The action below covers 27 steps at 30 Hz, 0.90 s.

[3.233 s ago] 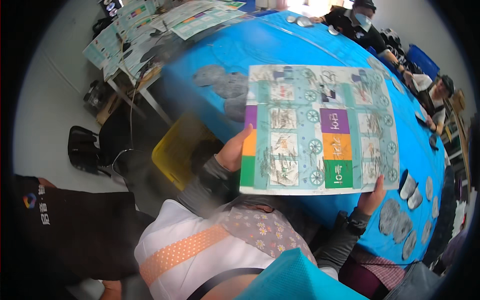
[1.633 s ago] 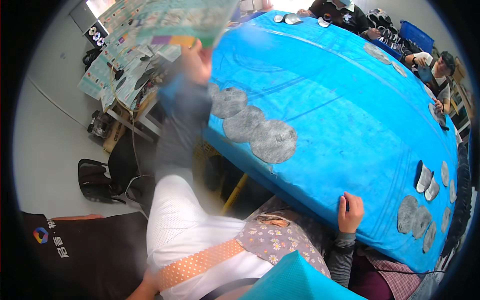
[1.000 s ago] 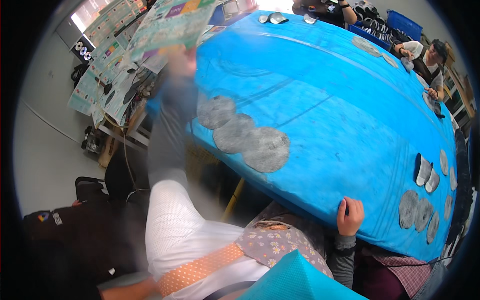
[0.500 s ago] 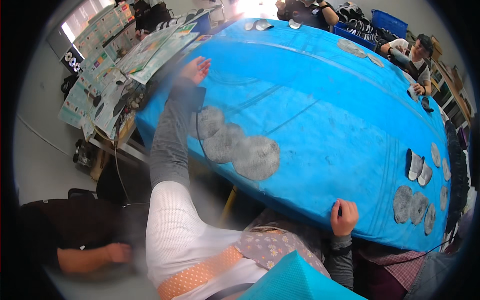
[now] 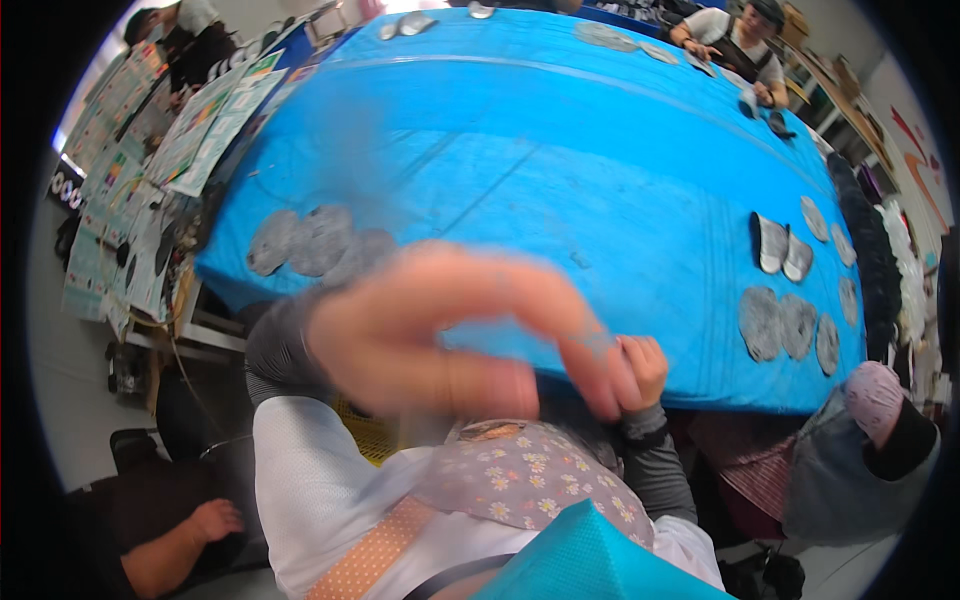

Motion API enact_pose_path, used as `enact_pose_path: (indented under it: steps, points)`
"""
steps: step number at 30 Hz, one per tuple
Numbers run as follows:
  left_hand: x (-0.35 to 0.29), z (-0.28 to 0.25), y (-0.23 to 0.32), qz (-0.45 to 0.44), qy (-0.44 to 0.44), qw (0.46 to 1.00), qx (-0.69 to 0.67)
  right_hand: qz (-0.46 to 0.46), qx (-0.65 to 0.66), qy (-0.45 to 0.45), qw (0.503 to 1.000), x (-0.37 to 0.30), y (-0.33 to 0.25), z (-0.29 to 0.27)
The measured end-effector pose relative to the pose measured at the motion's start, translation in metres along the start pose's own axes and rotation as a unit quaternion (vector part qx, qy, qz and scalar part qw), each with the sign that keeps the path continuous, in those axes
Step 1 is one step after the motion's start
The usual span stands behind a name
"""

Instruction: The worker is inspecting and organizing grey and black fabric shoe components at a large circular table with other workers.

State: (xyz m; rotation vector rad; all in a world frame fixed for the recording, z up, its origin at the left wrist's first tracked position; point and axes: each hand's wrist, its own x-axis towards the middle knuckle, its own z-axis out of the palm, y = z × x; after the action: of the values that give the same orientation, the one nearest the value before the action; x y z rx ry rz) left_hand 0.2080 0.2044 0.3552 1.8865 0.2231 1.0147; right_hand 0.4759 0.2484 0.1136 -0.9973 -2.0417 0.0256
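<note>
Back over the near edge of the table comes the person's left hand (image 5: pixel 385 325), which a moment ago was out at the left carrying a printed board away. It is large and blurred, thumb and curled fingers set well apart in a C shape, and I can see nothing in its grasp. From here the fingertips overlap the right hand (image 5: pixel 645 370); whether they touch I cannot tell. That hand rests loosely curled at the table's near edge, and I cannot tell whether anything is inside it. The white-and-teal printed boards (image 5: pixel 225 125) lie stacked just beyond the table's left edge; I can't pick out which one was carried.

Nearest the left hand, a row of grey, round, felt-like discs (image 5: pixel 322 240) lies on the table covered in bright blue sheeting (image 5: pixel 560 200), the last one partly hidden by the hand. Off to the right lie flat grey ovals (image 5: pixel 762 325), with two silver-grey curved pieces (image 5: pixel 770 243) just beyond them.

Across the table, a person in a dark apron (image 5: pixel 745 45) has both hands at small grey pieces. At lower left, a co-worker's bare forearm (image 5: pixel 180 540) reaches out from a dark sleeve.
</note>
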Motion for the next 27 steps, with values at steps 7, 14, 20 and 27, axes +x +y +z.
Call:
enact_pose_path:
  steps: [7,14,20,27]
  points:
    - [0.034,0.07,-0.018,0.201,-0.107,0.959,-0.168,-0.002,0.015,0.02,1.0,0.001,-0.002,-0.001]
    - [0.04,0.098,-0.023,0.313,0.085,0.931,-0.166,0.004,0.004,-0.003,1.0,-0.002,-0.001,-0.004]
    - [0.028,0.083,-0.032,0.261,0.005,0.944,-0.203,-0.013,0.006,0.003,1.0,-0.002,0.001,0.002]
    - [0.014,0.045,-0.039,0.375,0.23,0.896,-0.056,-0.006,0.015,-0.018,1.0,0.003,-0.008,0.002]
